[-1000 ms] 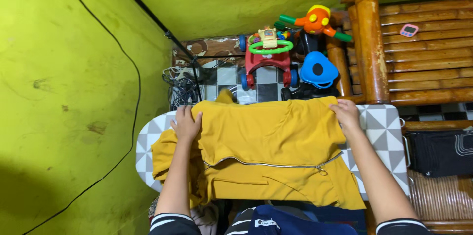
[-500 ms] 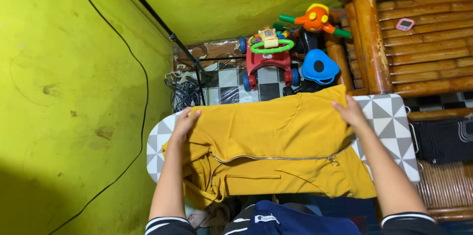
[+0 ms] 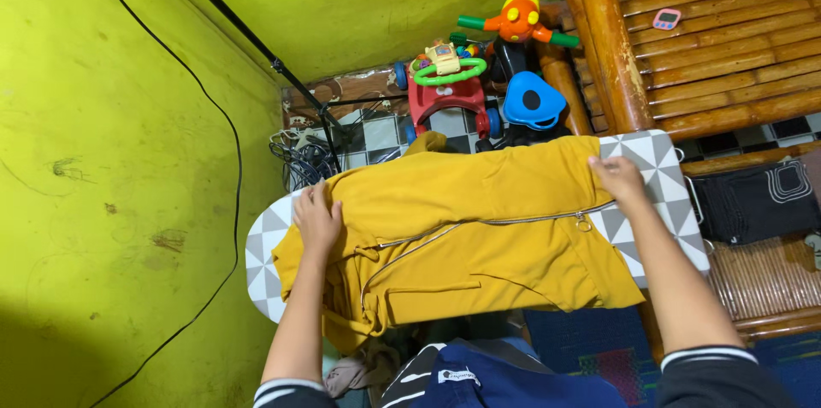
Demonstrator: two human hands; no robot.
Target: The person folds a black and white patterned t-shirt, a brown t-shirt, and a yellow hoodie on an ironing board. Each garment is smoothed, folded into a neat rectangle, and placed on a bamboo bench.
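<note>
The mustard-yellow jacket (image 3: 479, 237) lies spread across my ironing board (image 3: 658, 177), its body lengthwise on the grey-and-white triangle cover, zipper (image 3: 479, 227) running side to side and mostly shut. As I judge it, the laying-out is largely done: the upper half looks flat. What is left is the bunched cloth at the collar end and the lower hem, which hangs off the near edge of the board toward me.

My left hand (image 3: 318, 221) rests flat on the jacket at the narrow end, fingers spread and pressing down, gripping nothing that I can see. My right hand (image 3: 619, 179) is at the other end, fingers pinched on the jacket's edge just above the zipper pull.

Only the board's two ends show bare, so the cloth has little spare surface to slide onto. Left of the board the yellow-green wall (image 3: 128, 160) is close. Beyond the far edge stand a red toy walker (image 3: 445, 91) and a blue seat (image 3: 532, 102) on the checkered floor; a bamboo bench (image 3: 727, 57) crowds my right.
</note>
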